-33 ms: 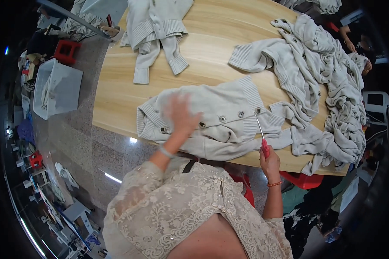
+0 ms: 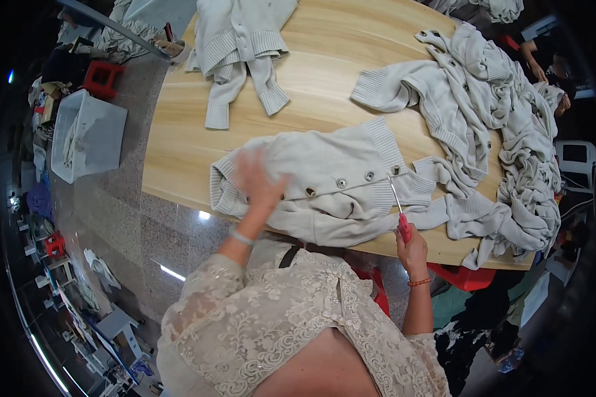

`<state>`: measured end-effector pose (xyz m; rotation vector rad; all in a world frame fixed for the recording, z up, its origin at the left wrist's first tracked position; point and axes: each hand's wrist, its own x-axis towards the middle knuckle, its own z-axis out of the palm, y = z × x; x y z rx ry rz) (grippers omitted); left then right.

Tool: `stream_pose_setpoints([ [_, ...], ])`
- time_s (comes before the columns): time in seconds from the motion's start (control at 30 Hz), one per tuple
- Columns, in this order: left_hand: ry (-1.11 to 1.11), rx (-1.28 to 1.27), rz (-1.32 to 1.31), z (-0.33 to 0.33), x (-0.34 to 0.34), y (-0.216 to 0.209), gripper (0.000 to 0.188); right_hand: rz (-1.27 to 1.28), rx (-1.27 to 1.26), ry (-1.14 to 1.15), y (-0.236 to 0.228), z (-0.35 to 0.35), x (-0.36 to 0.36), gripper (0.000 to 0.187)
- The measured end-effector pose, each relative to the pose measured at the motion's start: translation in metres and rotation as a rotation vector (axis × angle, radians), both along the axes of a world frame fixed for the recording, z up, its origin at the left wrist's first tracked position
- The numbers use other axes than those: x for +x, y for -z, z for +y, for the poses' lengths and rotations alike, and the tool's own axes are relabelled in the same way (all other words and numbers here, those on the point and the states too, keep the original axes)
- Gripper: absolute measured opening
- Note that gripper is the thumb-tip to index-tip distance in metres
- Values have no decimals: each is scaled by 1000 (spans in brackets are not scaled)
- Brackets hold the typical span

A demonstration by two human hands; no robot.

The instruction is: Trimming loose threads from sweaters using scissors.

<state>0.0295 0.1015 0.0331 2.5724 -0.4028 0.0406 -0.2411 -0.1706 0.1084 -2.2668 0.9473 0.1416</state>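
Note:
A cream knitted cardigan [image 2: 311, 155] lies on its side across the near part of the table, its row of dark and metal buttons facing me and its ribbed hem to the right. Over its left end is my left hand [image 2: 261, 182], blurred by motion, with the thumb stretched away from the fingers and nothing seen in it. My right hand [image 2: 412, 251], at the table's front edge, grips a tool with a red handle and a long slim metal shaft [image 2: 398, 202]. The shaft's tip lies by the button at the hem; I cannot make out the tool's exact kind.
The wooden table [image 2: 324, 73] carries another cream cardigan [image 2: 238, 46] at the far left. A large heap of cream knitwear [image 2: 523, 132] covers its right side. Left of it stand a white plastic bin [image 2: 93, 135] and a red stool [image 2: 102, 78]. Another person's hand [image 2: 538, 71] shows at far right.
My left hand has shifted a little to the left over the cardigan. The right hand and its tool have hardly moved, and the cardigan lies as before.

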Motion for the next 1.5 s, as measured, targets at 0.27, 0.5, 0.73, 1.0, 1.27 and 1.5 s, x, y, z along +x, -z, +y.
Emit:
stream_pose_setpoints([
  [0.27,-395,-9,336,80,-8,42,98,54,-31,-248,11,20,53,20],
  [0.5,72,-529,576,59,6,-29,50,-17,-106,-245,9,25,102,21],
  [0.73,659,-787,699,40,69,-234,57,-85,-113,-342,8,36,170,23],
  [1.0,743,-793,575,42,157,-298,61,25,63,-469,25,77,198,24],
  [1.27,672,-642,237,25,352,-319,45,291,-168,-167,38,72,179,28],
  [1.5,211,32,-889,-78,507,-233,56,215,-186,74,28,64,168,40],
])
